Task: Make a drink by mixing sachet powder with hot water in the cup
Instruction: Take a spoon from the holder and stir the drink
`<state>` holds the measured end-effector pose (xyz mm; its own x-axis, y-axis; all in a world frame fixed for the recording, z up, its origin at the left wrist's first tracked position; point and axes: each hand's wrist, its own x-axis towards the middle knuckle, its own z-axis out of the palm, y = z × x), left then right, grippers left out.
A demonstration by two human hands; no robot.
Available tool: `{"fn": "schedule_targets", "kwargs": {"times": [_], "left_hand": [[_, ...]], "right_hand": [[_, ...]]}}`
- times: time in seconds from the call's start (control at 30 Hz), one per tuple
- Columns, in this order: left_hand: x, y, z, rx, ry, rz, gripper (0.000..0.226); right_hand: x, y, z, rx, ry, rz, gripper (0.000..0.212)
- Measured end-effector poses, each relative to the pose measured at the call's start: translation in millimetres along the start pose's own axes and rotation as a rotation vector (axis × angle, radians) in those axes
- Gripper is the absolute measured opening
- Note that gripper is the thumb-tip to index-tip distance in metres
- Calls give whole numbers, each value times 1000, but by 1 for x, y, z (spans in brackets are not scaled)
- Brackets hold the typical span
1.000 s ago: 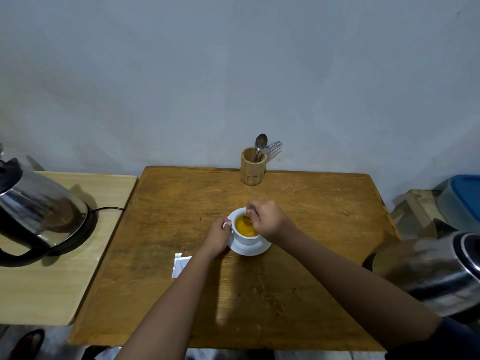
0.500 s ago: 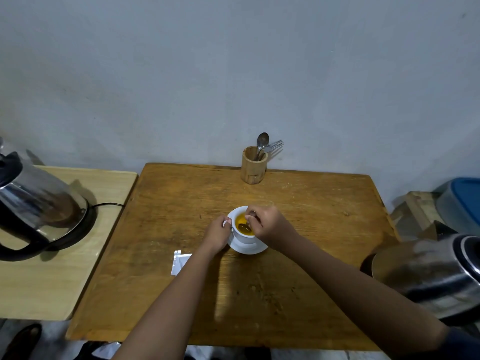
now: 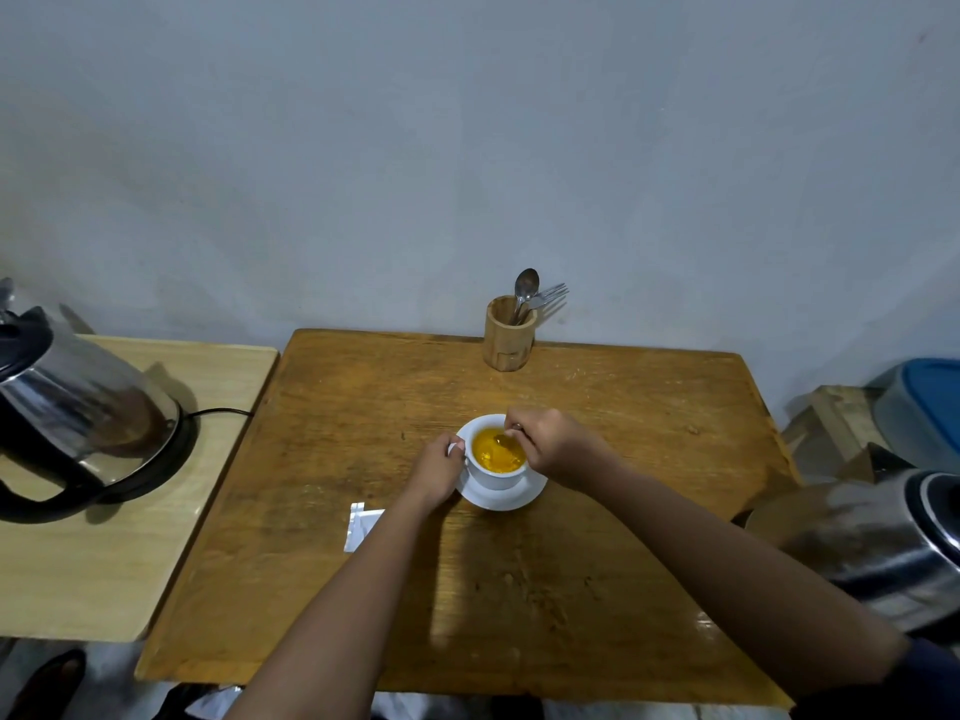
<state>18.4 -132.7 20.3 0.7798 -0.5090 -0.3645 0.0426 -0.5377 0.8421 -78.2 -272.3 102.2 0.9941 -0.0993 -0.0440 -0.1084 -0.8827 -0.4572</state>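
A white cup (image 3: 496, 478) stands on a white saucer (image 3: 511, 498) in the middle of the wooden table (image 3: 623, 407). It is filled with an orange-yellow drink (image 3: 493, 452). My left hand (image 3: 439, 470) grips the cup's handle on its left side. My right hand (image 3: 553, 441) reaches over the cup's right rim and pinches a small spoon (image 3: 503, 439) whose bowl dips into the drink. A white sachet (image 3: 361, 524) lies flat on the table, partly hidden by my left forearm.
A wooden holder (image 3: 506, 337) with a spoon and forks stands at the table's far edge. A steel kettle (image 3: 78, 413) sits on its base on the pale side table to the left. Another steel vessel (image 3: 893, 543) is at the right edge, a blue-lidded tub (image 3: 924, 402) behind it.
The spoon in my right hand has shifted around inside the cup, and the drink's surface looks different from frame to frame. My left hand has stayed on the handle.
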Motion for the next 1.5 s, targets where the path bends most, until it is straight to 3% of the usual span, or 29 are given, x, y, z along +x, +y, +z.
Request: {"fn": "schedule_targets", "kwargs": {"times": [0.27, 0.53, 0.97, 1.1, 1.3, 1.5], "left_hand": [[0, 1, 0, 30, -6, 2, 29], [1, -1, 0, 43, -2, -2, 29], [4, 0, -1, 44, -16, -25, 22], [4, 0, -1, 37, -18, -23, 24], [6, -1, 1, 42, -1, -62, 32], [5, -2, 3, 12, 15, -61, 29]], "right_hand": [[6, -14, -3, 68, -37, 113, 19], [16, -14, 7, 406, 194, 345, 9], [-5, -18, -30, 312, 103, 52, 6], [-11, -15, -36, 306, 90, 35, 6], [-15, -12, -42, 332, 215, 54, 5], [-19, -7, -39, 359, 199, 82, 10]]}}
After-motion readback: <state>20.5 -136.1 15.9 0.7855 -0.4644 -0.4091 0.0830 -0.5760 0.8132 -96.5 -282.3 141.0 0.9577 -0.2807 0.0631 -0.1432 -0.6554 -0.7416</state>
